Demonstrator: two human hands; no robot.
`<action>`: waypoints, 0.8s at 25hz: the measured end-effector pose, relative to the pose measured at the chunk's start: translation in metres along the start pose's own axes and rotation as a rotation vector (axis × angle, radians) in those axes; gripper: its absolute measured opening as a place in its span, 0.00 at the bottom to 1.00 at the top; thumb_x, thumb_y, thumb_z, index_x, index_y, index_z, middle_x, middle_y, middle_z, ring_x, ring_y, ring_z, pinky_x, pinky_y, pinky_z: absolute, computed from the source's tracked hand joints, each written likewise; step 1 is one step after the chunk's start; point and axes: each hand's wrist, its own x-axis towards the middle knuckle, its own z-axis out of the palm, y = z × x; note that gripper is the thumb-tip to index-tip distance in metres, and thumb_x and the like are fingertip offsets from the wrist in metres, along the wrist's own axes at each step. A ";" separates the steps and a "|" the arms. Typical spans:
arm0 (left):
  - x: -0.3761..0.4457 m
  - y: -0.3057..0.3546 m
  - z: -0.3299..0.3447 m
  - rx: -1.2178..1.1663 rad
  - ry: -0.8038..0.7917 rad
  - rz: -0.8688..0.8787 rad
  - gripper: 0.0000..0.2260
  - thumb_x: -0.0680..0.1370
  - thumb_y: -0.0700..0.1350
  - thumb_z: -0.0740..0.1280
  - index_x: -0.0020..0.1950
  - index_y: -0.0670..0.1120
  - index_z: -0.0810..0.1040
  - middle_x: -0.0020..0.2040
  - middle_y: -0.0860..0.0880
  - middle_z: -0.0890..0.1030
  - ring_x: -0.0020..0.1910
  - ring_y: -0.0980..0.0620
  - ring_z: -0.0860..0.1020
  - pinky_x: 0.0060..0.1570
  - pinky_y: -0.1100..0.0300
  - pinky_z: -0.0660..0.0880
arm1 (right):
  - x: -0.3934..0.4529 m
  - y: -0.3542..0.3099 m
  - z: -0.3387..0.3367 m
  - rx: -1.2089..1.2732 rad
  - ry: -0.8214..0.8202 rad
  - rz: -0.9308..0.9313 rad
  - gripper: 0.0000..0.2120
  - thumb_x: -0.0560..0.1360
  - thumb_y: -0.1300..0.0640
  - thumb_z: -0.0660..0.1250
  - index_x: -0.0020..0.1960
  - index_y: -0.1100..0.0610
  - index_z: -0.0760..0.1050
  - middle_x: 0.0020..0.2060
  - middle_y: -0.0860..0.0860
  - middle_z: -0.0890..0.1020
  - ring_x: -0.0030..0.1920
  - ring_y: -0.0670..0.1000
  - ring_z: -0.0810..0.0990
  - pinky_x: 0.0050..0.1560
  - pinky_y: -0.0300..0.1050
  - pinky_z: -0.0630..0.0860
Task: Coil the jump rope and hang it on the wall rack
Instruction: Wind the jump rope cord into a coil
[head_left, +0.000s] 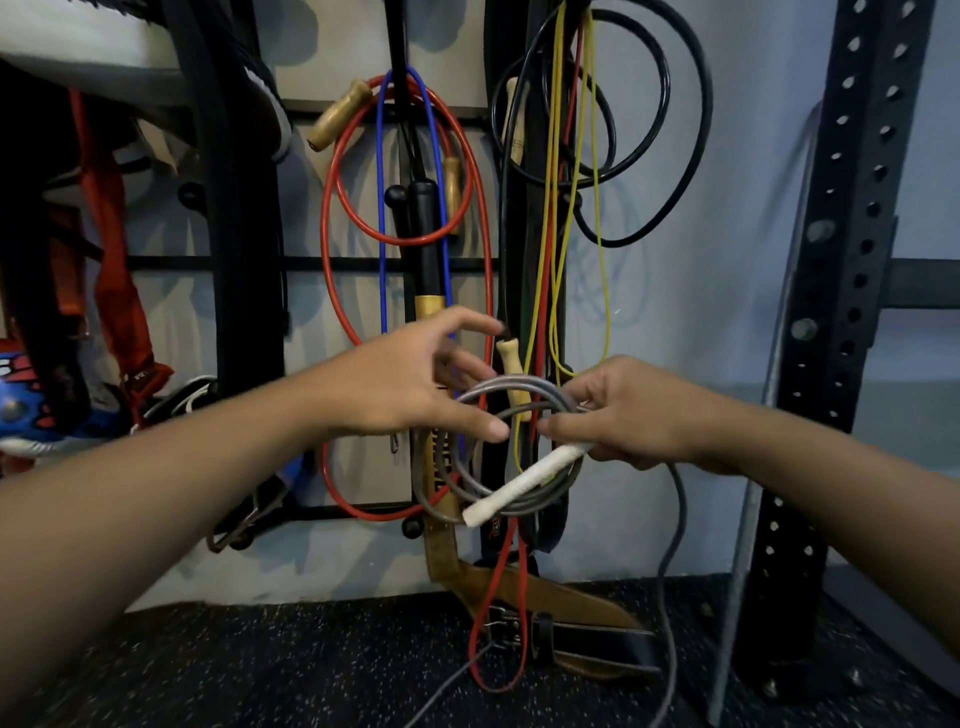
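1. The right hand (618, 410) pinches a coiled grey jump rope (470, 467) at the coil's upper right, fingers and thumb curled round the strands together with the top end of a white handle (524, 483)
2. From that grip the white handle slants down and to the left across the lower part of the coil, its free end pointing low and left
3. The coil hangs below and to the left of the grip as a few loose loops, held in the air in front of the wall rack (311, 262), not on it
4. A loose grey length of the same rope drops from just under the right hand toward the floor (260, 670) and trails off there
5. The left hand (410, 379) is just left of the grip, fingers spread and mostly straight, holding nothing; its thumb tip nearly meets the right thumb, and whether its fingers touch the coil cannot be told
6. Behind the grip hang a red rope (332, 208), a blue cord (382, 208), yellow cords (558, 156) and black cables (691, 104); a wooden handle (511, 374) shows just above the coil
7. Below the grip a brown leather belt (540, 587) lies against the wall and floor
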 end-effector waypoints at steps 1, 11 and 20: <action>0.006 0.012 0.004 0.143 -0.070 0.027 0.44 0.63 0.59 0.82 0.75 0.61 0.65 0.61 0.56 0.83 0.57 0.57 0.82 0.61 0.54 0.78 | 0.001 -0.004 -0.001 -0.032 -0.019 -0.016 0.17 0.78 0.53 0.72 0.42 0.67 0.78 0.21 0.49 0.72 0.19 0.47 0.63 0.22 0.38 0.59; 0.024 0.018 0.041 0.014 -0.025 0.004 0.42 0.65 0.50 0.84 0.75 0.56 0.69 0.52 0.55 0.84 0.54 0.55 0.83 0.58 0.58 0.78 | -0.007 -0.011 -0.011 0.250 -0.066 -0.022 0.17 0.75 0.57 0.76 0.53 0.54 0.68 0.26 0.52 0.71 0.23 0.49 0.61 0.25 0.43 0.56; 0.015 0.006 0.051 -0.677 0.288 -0.046 0.14 0.72 0.49 0.78 0.56 0.47 0.87 0.24 0.56 0.69 0.21 0.57 0.61 0.21 0.64 0.59 | -0.012 0.004 -0.021 0.502 0.084 -0.033 0.30 0.74 0.29 0.60 0.46 0.56 0.79 0.27 0.52 0.70 0.25 0.52 0.66 0.28 0.45 0.71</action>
